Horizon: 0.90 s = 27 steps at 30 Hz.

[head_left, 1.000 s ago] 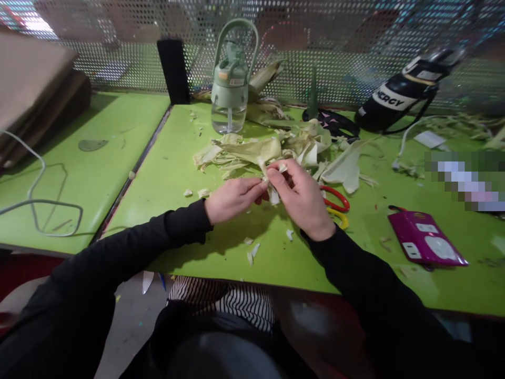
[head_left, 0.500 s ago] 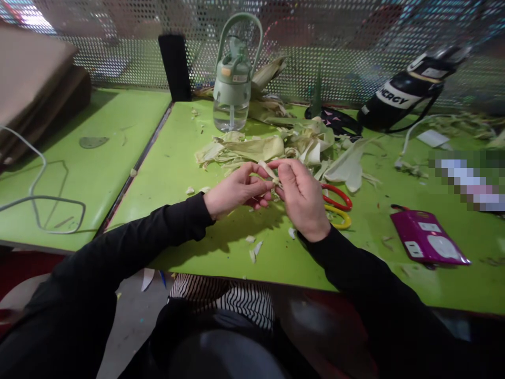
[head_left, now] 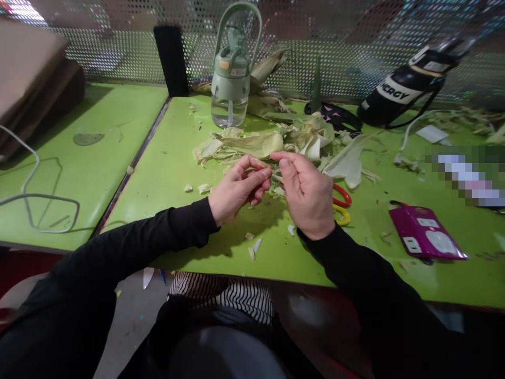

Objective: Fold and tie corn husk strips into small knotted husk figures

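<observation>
My left hand is over the table, thumb and fingers pinched on a small pale strip of corn husk. Just right of it, my right hand is closed, its thumb pressed to the curled index finger; anything in that pinch is too small to make out. Behind both hands lies a heap of dried corn husks, with a broad pale husk piece at its right end. Scissors with a red handle and a yellow one show beside my right hand, which hides part of them.
A green water bottle stands behind the husks. A black bottle leans against the mesh screen. At right lies a purple packet; at left are a grey cable and brown cardboard. Husk scraps dot the green tabletop.
My right hand has moved a little to the right, widening the gap to my left hand. The husk strip now lies lower, in my left fingers. The view has shifted slightly.
</observation>
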Each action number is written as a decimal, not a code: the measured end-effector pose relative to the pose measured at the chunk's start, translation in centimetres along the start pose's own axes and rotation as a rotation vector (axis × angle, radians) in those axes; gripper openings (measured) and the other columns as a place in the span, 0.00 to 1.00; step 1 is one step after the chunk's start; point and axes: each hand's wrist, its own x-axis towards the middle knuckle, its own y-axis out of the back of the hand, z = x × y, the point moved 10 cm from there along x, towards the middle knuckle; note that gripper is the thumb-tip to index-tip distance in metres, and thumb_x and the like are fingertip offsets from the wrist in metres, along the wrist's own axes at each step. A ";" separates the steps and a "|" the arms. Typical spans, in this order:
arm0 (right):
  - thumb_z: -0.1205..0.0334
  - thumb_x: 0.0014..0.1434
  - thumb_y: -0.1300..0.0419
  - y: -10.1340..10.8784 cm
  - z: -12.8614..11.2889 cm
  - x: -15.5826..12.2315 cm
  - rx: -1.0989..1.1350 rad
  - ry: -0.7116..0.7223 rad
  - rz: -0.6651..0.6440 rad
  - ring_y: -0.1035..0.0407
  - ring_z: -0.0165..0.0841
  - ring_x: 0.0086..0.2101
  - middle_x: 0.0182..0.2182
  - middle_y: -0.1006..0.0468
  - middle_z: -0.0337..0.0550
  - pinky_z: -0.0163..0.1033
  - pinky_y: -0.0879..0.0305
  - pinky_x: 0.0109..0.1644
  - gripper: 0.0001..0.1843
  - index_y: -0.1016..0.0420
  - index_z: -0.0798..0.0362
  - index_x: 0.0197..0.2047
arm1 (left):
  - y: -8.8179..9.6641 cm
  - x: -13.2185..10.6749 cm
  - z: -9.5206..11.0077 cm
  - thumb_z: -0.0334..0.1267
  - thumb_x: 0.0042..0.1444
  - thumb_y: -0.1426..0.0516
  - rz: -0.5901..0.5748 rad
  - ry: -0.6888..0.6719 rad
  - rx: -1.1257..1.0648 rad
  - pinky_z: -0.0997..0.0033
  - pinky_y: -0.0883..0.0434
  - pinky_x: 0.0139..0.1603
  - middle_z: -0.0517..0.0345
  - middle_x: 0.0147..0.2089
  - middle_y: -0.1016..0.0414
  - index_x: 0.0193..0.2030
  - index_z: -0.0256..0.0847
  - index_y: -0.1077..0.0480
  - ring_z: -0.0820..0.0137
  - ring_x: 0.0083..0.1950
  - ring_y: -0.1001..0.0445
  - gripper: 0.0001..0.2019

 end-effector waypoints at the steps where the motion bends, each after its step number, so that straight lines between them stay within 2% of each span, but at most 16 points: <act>1: 0.47 0.71 0.49 0.0 0.4 0.1 0.023 -0.024 -0.019 0.32 0.32 0.24 0.24 0.26 0.39 0.39 0.38 0.28 0.17 0.22 0.46 0.46 | 0.1 0.0 0.1 0.26 0.68 0.49 0.004 -0.007 0.008 0.85 0.46 0.17 0.73 0.21 0.34 0.35 0.41 0.43 0.85 0.17 0.39 0.10; 4: 0.41 0.68 0.48 -0.6 2.2 0.3 0.145 -0.162 -0.141 0.39 0.30 0.19 0.20 0.32 0.35 0.38 0.45 0.22 0.20 0.25 0.47 0.44 | 0.9 0.1 0.3 0.26 0.69 0.50 0.045 -0.026 0.028 0.85 0.44 0.18 0.73 0.22 0.34 0.35 0.41 0.43 0.86 0.17 0.38 0.10; 6: 0.39 0.66 0.46 -1.2 2.8 0.4 0.151 -0.200 -0.248 0.42 0.28 0.18 0.19 0.34 0.34 0.37 0.48 0.21 0.21 0.26 0.49 0.39 | 1.4 0.2 0.4 0.27 0.69 0.50 0.069 -0.045 0.029 0.85 0.42 0.18 0.73 0.23 0.34 0.35 0.40 0.43 0.86 0.18 0.37 0.10; 10: 0.47 0.66 0.43 -1.9 1.6 0.7 0.044 -0.056 -0.368 0.43 0.27 0.22 0.20 0.35 0.34 0.37 0.48 0.26 0.19 0.30 0.51 0.29 | 1.4 0.6 0.7 0.27 0.69 0.49 -0.003 -0.093 0.072 0.85 0.37 0.20 0.70 0.25 0.31 0.41 0.39 0.38 0.85 0.20 0.33 0.04; 11: 0.50 0.67 0.44 -2.0 1.2 0.7 0.047 -0.020 -0.378 0.43 0.27 0.22 0.21 0.35 0.35 0.37 0.48 0.27 0.18 0.31 0.51 0.28 | 1.1 0.7 0.7 0.28 0.67 0.47 -0.047 -0.098 0.095 0.85 0.35 0.21 0.70 0.25 0.30 0.44 0.38 0.36 0.84 0.21 0.31 0.03; 13: 0.55 0.68 0.46 -2.2 0.9 0.6 0.068 0.014 -0.403 0.43 0.28 0.23 0.22 0.34 0.35 0.37 0.47 0.28 0.17 0.33 0.51 0.28 | 0.7 0.9 0.6 0.29 0.64 0.42 -0.143 -0.106 0.143 0.84 0.32 0.22 0.69 0.26 0.29 0.48 0.37 0.34 0.82 0.22 0.28 0.07; 15: 0.58 0.67 0.46 -2.2 0.9 0.5 0.083 0.011 -0.417 0.42 0.28 0.23 0.22 0.33 0.35 0.37 0.47 0.28 0.16 0.34 0.51 0.27 | 0.3 0.9 0.7 0.32 0.61 0.38 -0.224 -0.130 0.187 0.83 0.29 0.23 0.66 0.27 0.27 0.46 0.35 0.34 0.80 0.25 0.25 0.10; 18: 0.60 0.66 0.46 -1.9 0.9 0.3 0.120 -0.012 -0.407 0.42 0.28 0.24 0.22 0.33 0.36 0.37 0.47 0.28 0.17 0.34 0.51 0.24 | -0.1 0.7 1.4 0.36 0.60 0.37 -0.299 -0.190 0.260 0.80 0.25 0.26 0.63 0.27 0.26 0.45 0.34 0.33 0.78 0.26 0.25 0.12; 23: 0.63 0.65 0.44 -1.2 -0.6 -0.1 0.249 0.028 -0.381 0.47 0.26 0.21 0.19 0.39 0.33 0.37 0.49 0.26 0.17 0.37 0.50 0.23 | -0.9 -0.2 2.5 0.39 0.62 0.39 -0.316 -0.282 0.387 0.82 0.26 0.26 0.66 0.24 0.29 0.44 0.35 0.33 0.80 0.23 0.28 0.11; 27: 0.64 0.65 0.44 -1.1 -1.3 -0.3 0.283 0.051 -0.380 0.48 0.26 0.21 0.20 0.39 0.32 0.37 0.49 0.26 0.16 0.37 0.50 0.24 | -1.1 -0.5 2.8 0.40 0.62 0.39 -0.303 -0.312 0.404 0.83 0.27 0.26 0.65 0.24 0.29 0.45 0.35 0.32 0.81 0.23 0.29 0.11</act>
